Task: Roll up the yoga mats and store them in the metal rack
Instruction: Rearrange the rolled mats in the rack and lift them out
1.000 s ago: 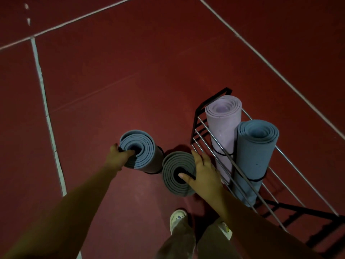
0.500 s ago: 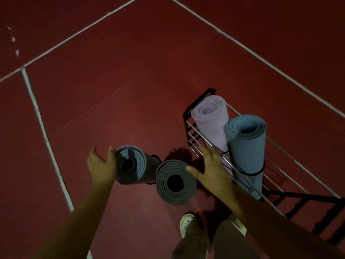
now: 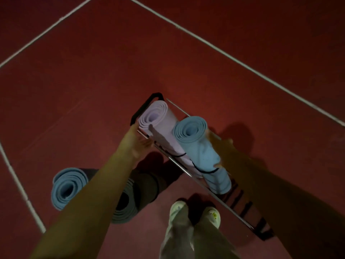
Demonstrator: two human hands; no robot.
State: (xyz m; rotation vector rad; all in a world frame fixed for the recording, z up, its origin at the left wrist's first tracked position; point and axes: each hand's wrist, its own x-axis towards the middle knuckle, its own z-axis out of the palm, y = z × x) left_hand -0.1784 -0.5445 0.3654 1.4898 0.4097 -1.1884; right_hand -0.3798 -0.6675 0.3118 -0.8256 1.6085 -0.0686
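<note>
Nearest the viewer: two shoes (image 3: pixel 194 212) on the red floor (image 3: pixel 93 81), toes toward the metal rack (image 3: pixel 240 210). To their left, on the floor outside the rack, two rolled mats, the dark grey mat (image 3: pixel 130 202) and beside it the blue floor mat (image 3: pixel 69 187), each showing its spiral end; their long axes run away from the viewer. The left forearm crosses above the grey mat.

Farther out: the left hand (image 3: pixel 139 144) at the rack's near rail, fingers extended toward the lilac mat (image 3: pixel 158 126); whether they touch rail or mat cannot be told. The right hand (image 3: pixel 222 148) lies against the far side of the light blue mat (image 3: pixel 197 146), fingers fairly straight, apparently grasping nothing; the dim light leaves contact uncertain.

Both racked mats lean with long axes slanting toward the viewer's right, each bound by a black strap. The unstored mats lie behind and below both hands, nearer the left arm; the next reach probably falls to that side.
</note>
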